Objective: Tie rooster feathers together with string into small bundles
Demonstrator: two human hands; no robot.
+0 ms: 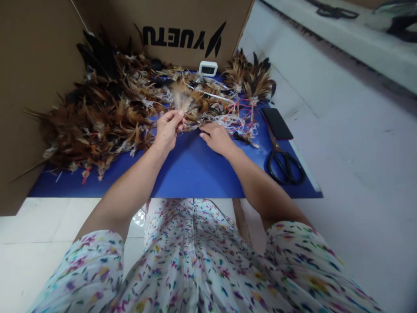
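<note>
My left hand [170,128] is closed in a pinch on the base of a small feather bunch [181,98], pale brown and fluffy, its tips pointing away from me. My right hand [215,135] rests low over the near edge of the loose feathers [208,104], fingers bent down among them. Whether anything is between its fingertips is hidden. Beside the right hand lies a tangle of clear and red ties [239,124]. To the left spreads a large heap of brown and black feathers [107,117].
Black-handled scissors [285,167] and a black phone [276,124] lie at the right edge of the blue table [195,174]. A white digital timer [207,68] stands at the back. Cardboard [110,17] walls the back and left. Feather bundles [249,78] sit at back right.
</note>
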